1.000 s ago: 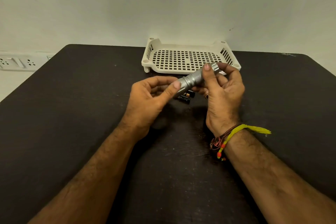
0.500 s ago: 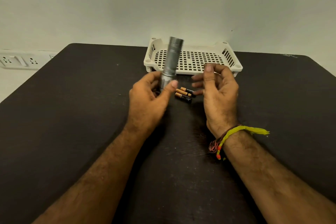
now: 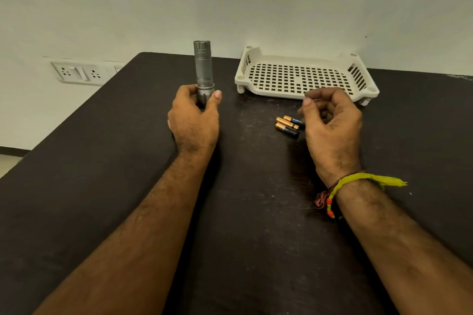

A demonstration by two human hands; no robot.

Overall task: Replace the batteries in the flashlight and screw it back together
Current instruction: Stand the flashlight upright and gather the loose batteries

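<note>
Flashlight (image 3: 203, 69), silver and upright, stands at the left of my view, its lower end gripped in my left hand (image 3: 193, 120), whose fingers (image 3: 217, 97) and thumb wrap round the barrel so that the base is hidden; I cannot tell whether it touches the worktop (image 3: 102, 161). Further left, beyond the worktop's edge, a white socket panel (image 3: 80, 73) sits on the wall. The dark worktop stretches across the frame, scuffed with pale marks toward its middle. Right of the flashlight and well apart from it, three batteries (image 3: 288, 126) lie side by side on the worktop, copper ends pointing left, black ends running under the edge of my right hand (image 3: 332, 130). That hand hovers just beside and partly over them, its fingers (image 3: 308, 101) loosely curled with the thumb near the fingertips, gripping nothing that I can see. Behind the batteries, near the far edge, a cream plastic tray (image 3: 368, 91) with a perforated floor rests on short feet, nothing visible inside it. On my right wrist hangs a yellow thread band (image 3: 358, 179) with orange beads, its frayed end trailing to the right.
</note>
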